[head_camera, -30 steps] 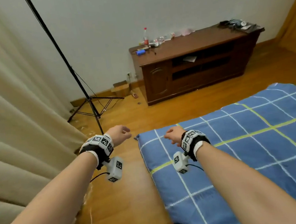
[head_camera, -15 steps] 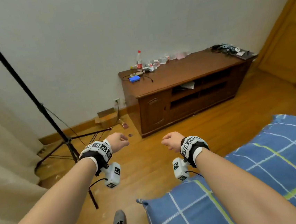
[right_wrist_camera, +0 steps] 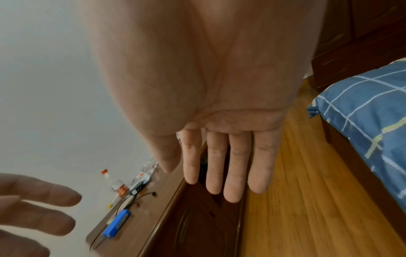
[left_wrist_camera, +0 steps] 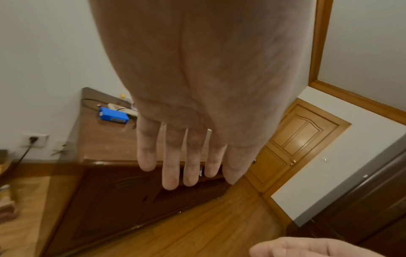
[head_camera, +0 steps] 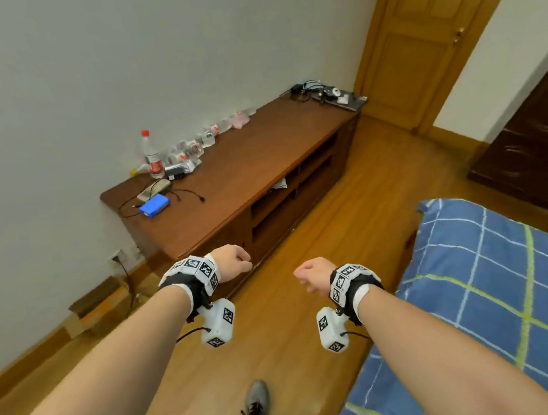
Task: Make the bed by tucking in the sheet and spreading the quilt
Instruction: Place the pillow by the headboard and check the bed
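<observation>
Covering the bed at the lower right, the blue checked sheet (head_camera: 494, 286) lies flat, its near corner overhanging the wooden floor (head_camera: 313, 354). A wide strip of bare floor runs between the bed edge and the low wooden cabinet (head_camera: 263, 175), whose open shelves hold a scrap of paper. On its surface stand a red-capped bottle (head_camera: 151, 155), a blue box (head_camera: 154, 205) and cables. Both hands hang over that strip, apart from the sheet: the left hand (head_camera: 232, 261) and right hand (head_camera: 312, 272) hold nothing, fingers (left_wrist_camera: 169, 165) straight and loosely spread.
</observation>
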Motion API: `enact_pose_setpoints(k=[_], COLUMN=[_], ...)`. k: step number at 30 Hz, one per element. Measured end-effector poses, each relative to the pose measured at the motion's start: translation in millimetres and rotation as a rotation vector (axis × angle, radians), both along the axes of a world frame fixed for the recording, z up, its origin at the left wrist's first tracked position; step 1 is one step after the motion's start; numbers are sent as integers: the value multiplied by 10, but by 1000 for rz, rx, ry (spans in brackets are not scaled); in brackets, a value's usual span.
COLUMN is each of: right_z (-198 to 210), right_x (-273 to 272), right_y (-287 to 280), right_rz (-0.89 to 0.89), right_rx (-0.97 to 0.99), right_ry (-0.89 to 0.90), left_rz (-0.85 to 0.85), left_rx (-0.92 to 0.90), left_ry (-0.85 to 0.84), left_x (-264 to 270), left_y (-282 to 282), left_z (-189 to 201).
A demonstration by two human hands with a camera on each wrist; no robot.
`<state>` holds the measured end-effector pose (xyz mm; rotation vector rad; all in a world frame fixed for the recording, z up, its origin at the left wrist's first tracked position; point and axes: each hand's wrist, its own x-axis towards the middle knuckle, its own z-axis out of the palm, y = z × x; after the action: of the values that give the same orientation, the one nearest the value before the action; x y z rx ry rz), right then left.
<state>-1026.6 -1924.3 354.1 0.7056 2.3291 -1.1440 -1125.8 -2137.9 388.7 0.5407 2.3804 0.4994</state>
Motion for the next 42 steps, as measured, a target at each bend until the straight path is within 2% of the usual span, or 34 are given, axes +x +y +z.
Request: enact_pose_setpoints(k=[1, 3, 7, 10, 15, 22, 27, 31, 34, 37, 42], right_z=[-66, -73, 75, 311, 453, 296, 457, 341, 175, 74, -274], right_x=[-578, -761, -1899, -2605, -3337, -4255, -4552, -4424, -4343, -4415, -4780], right_y=[179, 236, 751, 1334, 2532, 4623, 6219, 7464, 8340, 9177, 10994], right_rz=[-35, -35, -70, -120, -79, -225, -467, -736, -883, -979, -1045], right_rx=[-23, -25, -86, -94, -57, 38, 107, 112, 73, 21, -21], right_ry=[20, -4, 48, 128, 187, 159, 134, 100, 81, 81, 87], left_rz=[-45, -59, -78, -73, -106, -334, -574, -769, -925, -1003, -1073], left_rx=[-43, -60, -71, 13, 104, 126, 151, 161, 118, 90, 55], left_ry=[24, -6, 64, 100, 73, 24, -16, -30, -62, -77, -35], left_x=[-582, -754, -1923, -2742, -3756, -5070, -5813, -5896, -5904, -5968, -6190], left_y=[224, 265, 821, 1336, 2532, 4950, 7163, 8815, 9904, 10928, 12821], left_z=[56, 64, 314, 432, 384, 124, 296, 456, 414, 276, 201])
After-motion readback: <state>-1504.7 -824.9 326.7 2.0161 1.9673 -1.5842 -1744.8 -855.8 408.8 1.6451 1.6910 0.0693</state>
